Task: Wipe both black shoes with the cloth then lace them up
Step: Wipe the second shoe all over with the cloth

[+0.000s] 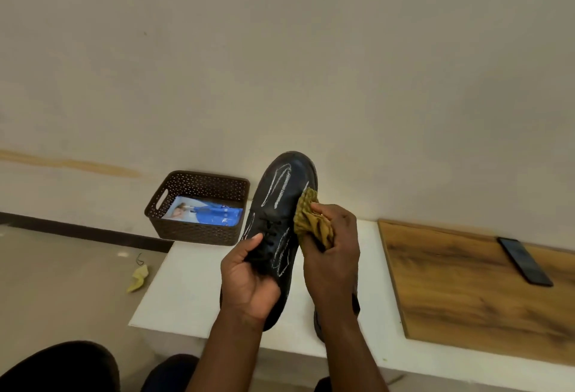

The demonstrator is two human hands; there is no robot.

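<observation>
A black shoe (pixel 281 201) with white chalk-like marks on its upper is held up above the white table (pixel 186 282), toe pointing away. My left hand (pixel 249 279) grips it at the heel and opening. My right hand (pixel 333 245) grips a bunched mustard-yellow cloth (pixel 308 214) and presses it against the shoe's right side near the toe. A second black shoe (pixel 319 326) lies on the table, almost wholly hidden behind my right forearm.
A brown perforated basket (pixel 199 230) holding a blue and white packet (pixel 202 214) stands at the table's back left. A wooden board (pixel 466 292) lies on the right with a dark phone (pixel 524 265) on it. A yellow scrap (pixel 138 279) lies on the floor.
</observation>
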